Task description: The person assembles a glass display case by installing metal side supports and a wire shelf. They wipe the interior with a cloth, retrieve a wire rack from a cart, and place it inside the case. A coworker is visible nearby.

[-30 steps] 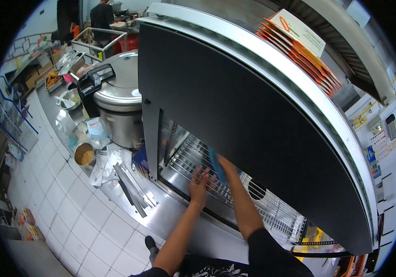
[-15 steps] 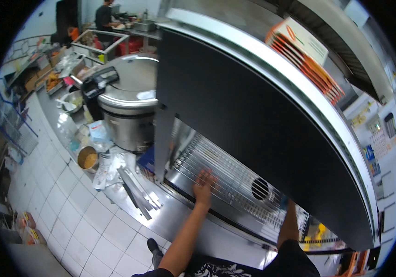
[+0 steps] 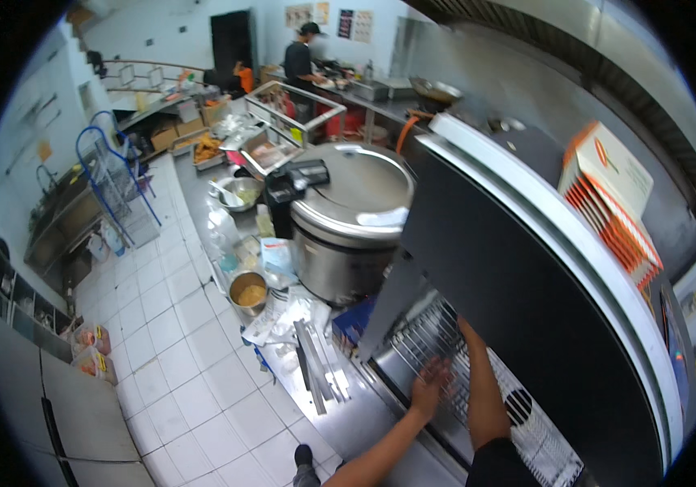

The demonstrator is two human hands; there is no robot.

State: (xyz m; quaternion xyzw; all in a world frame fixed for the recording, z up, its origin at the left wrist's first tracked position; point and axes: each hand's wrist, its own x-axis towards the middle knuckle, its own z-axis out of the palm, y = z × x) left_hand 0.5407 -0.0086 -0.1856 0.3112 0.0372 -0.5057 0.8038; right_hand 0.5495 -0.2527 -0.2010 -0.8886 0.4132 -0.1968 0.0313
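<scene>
My left hand (image 3: 431, 390) rests near the front of a metal wire rack (image 3: 425, 337) inside a cabinet with a large black panel (image 3: 518, 284). Its fingers look spread and slightly bent over the bars, with nothing seen in them. Deeper in, my right hand (image 3: 466, 331) reaches up along the rack to the panel's lower edge. The panel hides its fingers, so I cannot make out what they touch or hold. A round dark hole (image 3: 518, 406) shows below the bars beside my right forearm.
Left of the cabinet stand a big steel cooker (image 3: 348, 219), a pot of yellowish food (image 3: 248, 292) and metal strips (image 3: 315, 369) on the steel counter. Stacked orange-and-white boxes (image 3: 608, 195) sit on top of the cabinet. A person (image 3: 299, 65) works at the far counter.
The view has swung left. My right hand has moved leftward and deeper along the rack, close to my left hand. The left hand stays over the rack.
</scene>
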